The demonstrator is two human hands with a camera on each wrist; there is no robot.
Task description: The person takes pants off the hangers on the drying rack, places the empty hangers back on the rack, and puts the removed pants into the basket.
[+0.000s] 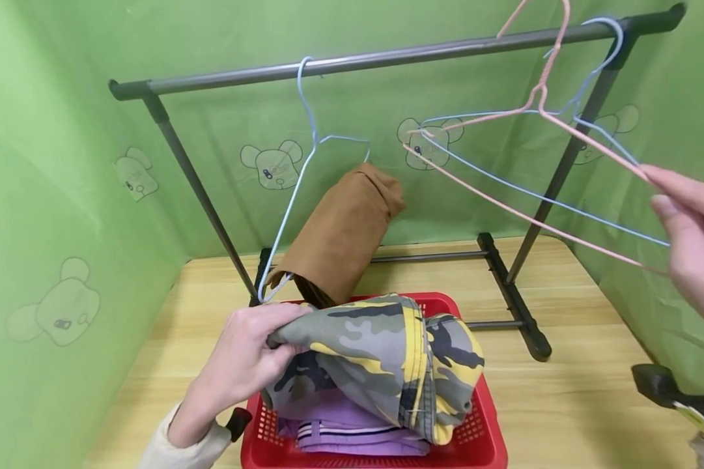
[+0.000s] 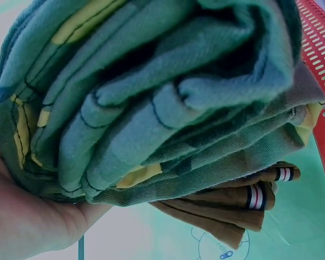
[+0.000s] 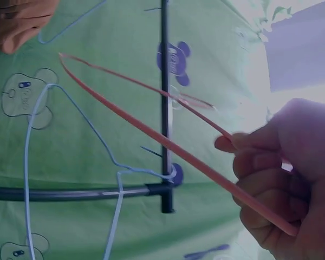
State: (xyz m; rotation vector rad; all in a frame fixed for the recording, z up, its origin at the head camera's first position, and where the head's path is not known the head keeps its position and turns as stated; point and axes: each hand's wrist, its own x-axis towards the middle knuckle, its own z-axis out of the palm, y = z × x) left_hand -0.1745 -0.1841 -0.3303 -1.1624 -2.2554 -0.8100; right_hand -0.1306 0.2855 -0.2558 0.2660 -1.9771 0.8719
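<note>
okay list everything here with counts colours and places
Wood-grain surface: one, yellowish, underneath
Bear-print sheet: one, green, behind
Tubular metal rack: one, grey, on surface
Blue wire hangers: two, light blue, on rack
Brown cloth garment: one, brown, over left hanger
Pink wire hanger: one, pink, right
Perforated plastic basket: one, red, before rack
Camouflage garment: one, grey-yellow, above basket
Purple folded cloth: one pile, purple, in basket
Black devices: two, black, at wrists
Sleeves: two, pale, bottom
Left hand: one, gripping camouflage garment
Right hand: one, holding pink hanger
</note>
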